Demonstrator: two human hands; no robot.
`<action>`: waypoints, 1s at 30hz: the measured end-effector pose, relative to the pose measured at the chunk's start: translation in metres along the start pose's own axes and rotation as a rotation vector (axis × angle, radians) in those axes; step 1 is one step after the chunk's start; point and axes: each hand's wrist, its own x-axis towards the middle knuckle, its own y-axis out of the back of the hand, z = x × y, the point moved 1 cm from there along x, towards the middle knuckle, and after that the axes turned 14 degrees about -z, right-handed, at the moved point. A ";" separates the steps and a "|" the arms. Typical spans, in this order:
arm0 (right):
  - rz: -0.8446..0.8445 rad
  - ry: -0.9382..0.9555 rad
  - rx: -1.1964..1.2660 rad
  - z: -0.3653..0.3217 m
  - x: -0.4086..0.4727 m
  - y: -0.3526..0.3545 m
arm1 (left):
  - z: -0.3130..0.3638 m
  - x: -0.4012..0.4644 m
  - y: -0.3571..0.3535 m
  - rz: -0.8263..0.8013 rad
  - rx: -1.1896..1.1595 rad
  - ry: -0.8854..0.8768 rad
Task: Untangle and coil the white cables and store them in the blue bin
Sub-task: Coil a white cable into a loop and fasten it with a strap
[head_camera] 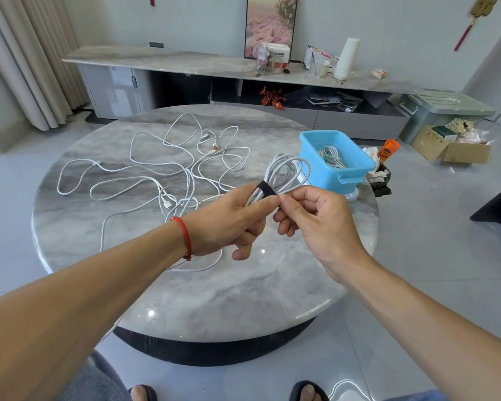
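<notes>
Both hands [229, 218] pinch coiled cable [287, 172]

I count one coiled cable bundle [284, 176] in my two hands, one more coil [331, 157] inside the one blue bin [334, 169], right of centre.

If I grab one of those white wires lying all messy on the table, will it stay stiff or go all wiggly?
Probably wiggly: the loose white cables lie in soft curvy loops on the round table, so one would likely droop. It may also drag its tangled neighbours along where they cross. The coiled cable keeps its shape only because a black strap binds it.
</notes>
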 end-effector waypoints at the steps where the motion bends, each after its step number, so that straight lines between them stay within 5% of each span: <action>1: -0.008 0.001 -0.011 -0.001 0.000 0.000 | 0.000 -0.001 0.001 -0.011 -0.007 -0.001; 12: -0.028 -0.080 -0.060 -0.013 -0.002 -0.008 | 0.001 -0.001 0.003 0.182 -0.057 0.026; 22: -0.016 -0.016 -0.355 -0.018 -0.008 -0.009 | 0.000 0.001 0.004 0.142 0.046 0.120; 30: 0.008 -0.155 -0.500 -0.015 -0.004 -0.012 | -0.008 0.005 0.007 0.191 0.198 0.330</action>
